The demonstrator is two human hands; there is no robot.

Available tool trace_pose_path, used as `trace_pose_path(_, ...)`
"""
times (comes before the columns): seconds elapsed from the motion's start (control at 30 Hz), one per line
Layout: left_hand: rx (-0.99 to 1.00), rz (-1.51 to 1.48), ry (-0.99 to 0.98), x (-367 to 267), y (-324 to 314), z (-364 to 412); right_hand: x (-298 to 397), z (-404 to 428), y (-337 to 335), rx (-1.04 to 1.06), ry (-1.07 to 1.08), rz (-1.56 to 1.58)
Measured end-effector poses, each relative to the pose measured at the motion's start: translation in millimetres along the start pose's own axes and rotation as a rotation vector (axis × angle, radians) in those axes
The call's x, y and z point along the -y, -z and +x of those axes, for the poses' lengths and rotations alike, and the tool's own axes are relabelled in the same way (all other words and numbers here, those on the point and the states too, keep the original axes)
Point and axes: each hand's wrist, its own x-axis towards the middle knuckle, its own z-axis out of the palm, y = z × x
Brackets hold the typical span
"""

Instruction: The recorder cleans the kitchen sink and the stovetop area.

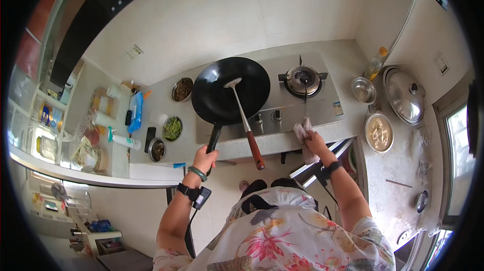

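Note:
My left hand [204,160] grips the black handle of a wok [211,101] over the left side of the gas cooktop [321,112]. Across the wok lies a metal spatula [242,108], its blade inside and its reddish-brown wooden handle sticking out over the counter's front edge. A pinkish cloth [302,129] is bunched in my right hand [315,142], at the front edge of the cooktop. Behind that hand a bare gas burner [303,80] shows its pan support, with no flame visible. The wok hides whatever lies beneath it.
Left of the wok stand bowls of green vegetables [172,128], dark strips [183,89] and dark pieces [157,149], beside a phone [150,139]. On the right are a metal bowl [363,90], a domed lid [406,95], a bowl of pale pieces in liquid [379,133] and an oil bottle [376,65].

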Motion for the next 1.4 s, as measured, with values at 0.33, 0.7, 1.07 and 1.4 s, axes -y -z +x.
trace_pose_path(0.33,-0.043,-0.106,0.054,31,18,10,90,111,22,-0.161,0.200,-0.011)
trace_pose_path(0.7,-0.056,-0.207,0.128,18,1,20,94,146,-23,0.098,0.347,-0.594)
trace_pose_path(1.07,-0.021,-0.228,0.135,10,-18,26,45,70,3,0.067,0.503,-0.637)
trace_pose_path(1.4,-0.007,-0.268,0.148,10,-23,28,-14,49,76,0.144,-0.001,0.280)
